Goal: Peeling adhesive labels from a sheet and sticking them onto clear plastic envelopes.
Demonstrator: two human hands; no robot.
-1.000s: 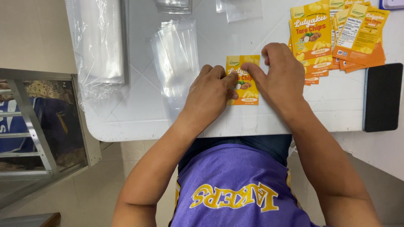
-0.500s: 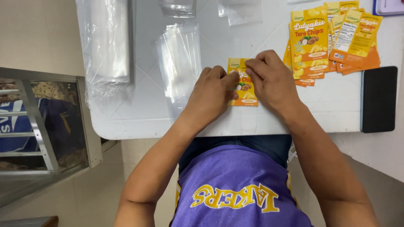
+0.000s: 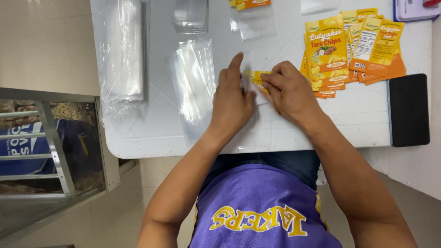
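between the two hands, at the near middle of the white table (image 3: 151,133), lies a small yellow label card (image 3: 255,76), mostly covered. the left hand (image 3: 233,98) rests over its left part with the index finger now raised and pointing away from the body; in the earlier frames that finger was curled down on the card. the right hand (image 3: 290,92) pinches the card's right edge between thumb and fingers, closed on it. more of the card was visible before; now only a strip shows, along with a pale clear sleeve edge under the left hand's fingers. left of the left hand sits a loose stack of clear bags (image 3: 193,78), and further left a larger plastic bundle (image 3: 121,50). beyond the right hand lies a fanned pile of yellow-orange labels (image 3: 353,50); to its right, a black rectangular pad (image 3: 408,109).
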